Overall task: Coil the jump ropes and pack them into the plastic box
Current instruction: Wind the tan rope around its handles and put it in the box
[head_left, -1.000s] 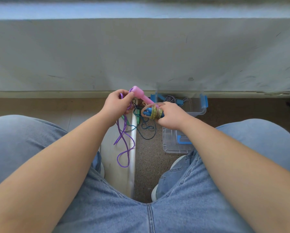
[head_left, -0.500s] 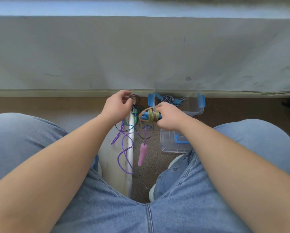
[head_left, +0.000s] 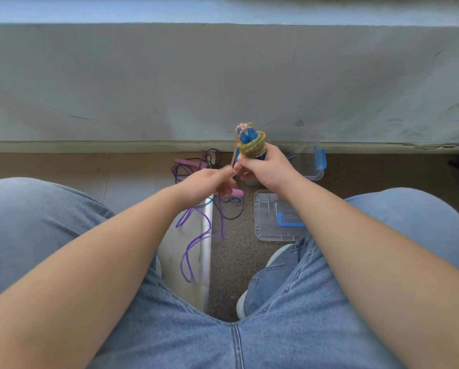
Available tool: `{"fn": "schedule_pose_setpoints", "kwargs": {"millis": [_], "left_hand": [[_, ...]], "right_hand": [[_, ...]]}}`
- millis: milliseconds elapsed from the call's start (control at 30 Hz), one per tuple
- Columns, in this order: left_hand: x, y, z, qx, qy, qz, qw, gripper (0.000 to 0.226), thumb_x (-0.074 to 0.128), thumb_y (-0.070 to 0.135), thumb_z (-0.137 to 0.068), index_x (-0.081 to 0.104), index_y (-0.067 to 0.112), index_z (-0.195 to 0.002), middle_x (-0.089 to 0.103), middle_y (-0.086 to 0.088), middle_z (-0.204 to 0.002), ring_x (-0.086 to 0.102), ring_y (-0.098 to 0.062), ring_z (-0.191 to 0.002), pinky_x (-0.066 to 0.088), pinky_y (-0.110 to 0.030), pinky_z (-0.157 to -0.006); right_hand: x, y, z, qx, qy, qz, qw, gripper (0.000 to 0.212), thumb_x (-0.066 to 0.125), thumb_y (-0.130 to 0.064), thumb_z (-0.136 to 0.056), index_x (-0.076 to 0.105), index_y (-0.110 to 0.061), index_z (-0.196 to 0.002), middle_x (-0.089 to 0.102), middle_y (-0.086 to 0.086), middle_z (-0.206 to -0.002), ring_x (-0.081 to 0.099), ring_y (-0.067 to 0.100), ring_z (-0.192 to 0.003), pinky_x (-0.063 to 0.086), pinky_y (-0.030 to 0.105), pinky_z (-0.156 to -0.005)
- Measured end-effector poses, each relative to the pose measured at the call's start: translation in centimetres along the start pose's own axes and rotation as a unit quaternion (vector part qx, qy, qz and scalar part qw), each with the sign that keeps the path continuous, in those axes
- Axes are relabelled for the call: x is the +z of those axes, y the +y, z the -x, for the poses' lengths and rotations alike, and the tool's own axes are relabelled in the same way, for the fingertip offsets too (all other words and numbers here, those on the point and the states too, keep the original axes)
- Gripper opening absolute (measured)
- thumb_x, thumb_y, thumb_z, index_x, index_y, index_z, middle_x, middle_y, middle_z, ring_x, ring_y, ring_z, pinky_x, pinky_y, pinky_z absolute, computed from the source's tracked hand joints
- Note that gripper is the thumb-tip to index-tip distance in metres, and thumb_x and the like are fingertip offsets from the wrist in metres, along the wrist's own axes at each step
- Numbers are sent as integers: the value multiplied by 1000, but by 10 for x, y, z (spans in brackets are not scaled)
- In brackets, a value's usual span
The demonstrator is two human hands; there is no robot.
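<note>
Rope bundle [head_left: 251, 147] — yellow-green cord wound round blue handles — is gripped upright by the right hand [head_left: 265, 169], in front of the plastic box [head_left: 314, 169]. Left hand [head_left: 204, 185], blurred, is at its loose strand — grip unclear.

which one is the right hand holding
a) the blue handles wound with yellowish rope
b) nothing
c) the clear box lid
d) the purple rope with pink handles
a: the right hand grips the blue-handled rope bundle and holds it upright, yellow-green rope wound round the handles. The pink-handled purple rope lies on the floor, and so does the clear lid.
</note>
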State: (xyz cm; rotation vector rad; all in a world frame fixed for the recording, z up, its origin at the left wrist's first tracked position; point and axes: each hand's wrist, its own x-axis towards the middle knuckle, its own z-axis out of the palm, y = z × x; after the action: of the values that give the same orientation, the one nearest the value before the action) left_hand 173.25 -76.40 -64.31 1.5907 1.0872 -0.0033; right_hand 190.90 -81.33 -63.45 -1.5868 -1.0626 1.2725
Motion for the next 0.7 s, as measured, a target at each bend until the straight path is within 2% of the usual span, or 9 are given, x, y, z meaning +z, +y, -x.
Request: {"fn": "schedule_pose_setpoints", "kwargs": {"millis": [100,167,333,400,467,533,600,700], "left_hand": [[3,-8,0,45,14,-155,987,8,66,34,-80,64,26,-79,66,9,-81,56,-2,-71,46,-24,-75],[2,-6,1,60,25,-207,976,16,67,17,-80,59,30,-77,65,9,-84,54,1,-69,41,-19,-67],[-4,-6,2,52,61,-197,977,25,66,11,-77,62,30,-92,63,10,-89,56,-7,-70,42,-22,-60],[-3,-5,1,63,77,-193,976,31,64,9,-78,59,32,-99,61,10,-90,56,-7,-75,44,-23,-63],[-2,-5,1,81,100,-184,974,26,57,10,-86,58,33,-98,63,7,-82,56,-2,-68,45,-21,-63],[-3,-4,1,73,103,-161,979,29,46,3,-89,57,30,-89,60,4,-74,56,-5,-62,51,-22,-60],[-2,-2,0,54,89,-116,988,40,40,-5,-85,61,29,-88,61,0,-79,61,-11,-67,58,-32,-59],[0,3,0,51,97,-116,987,43,44,-2,-82,66,31,-94,63,10,-75,54,-6,-63,44,-23,-55]], "right_hand": [[1,-4,2,11,-14,-62,998,7,60,-5,-99,60,-1,-93,65,8,-71,69,20,-64,61,45,-79],[2,-6,2,14,-13,-100,995,10,59,-5,-99,58,-1,-90,57,9,-66,63,21,-60,63,43,-77],[0,-8,1,32,-30,-155,987,20,59,-6,-100,52,-8,-81,44,1,-56,50,13,-54,60,54,-83],[-1,-10,3,31,-47,-187,981,19,57,-4,-100,50,-8,-82,39,0,-56,46,13,-53,60,54,-84],[-2,-14,5,25,-63,-218,974,18,54,-2,-100,50,-8,-84,35,1,-57,47,14,-54,59,50,-83],[-2,-17,5,22,-69,-251,965,19,52,0,-100,51,-8,-84,34,2,-56,52,18,-57,58,49,-83],[-4,-19,5,30,-75,-273,959,19,50,0,-100,52,-7,-83,36,5,-57,53,21,-57,59,48,-77],[-7,-22,6,53,-93,-273,956,8,54,-7,-99,55,-8,-91,57,9,-70,47,17,-50,54,34,-56]]}}
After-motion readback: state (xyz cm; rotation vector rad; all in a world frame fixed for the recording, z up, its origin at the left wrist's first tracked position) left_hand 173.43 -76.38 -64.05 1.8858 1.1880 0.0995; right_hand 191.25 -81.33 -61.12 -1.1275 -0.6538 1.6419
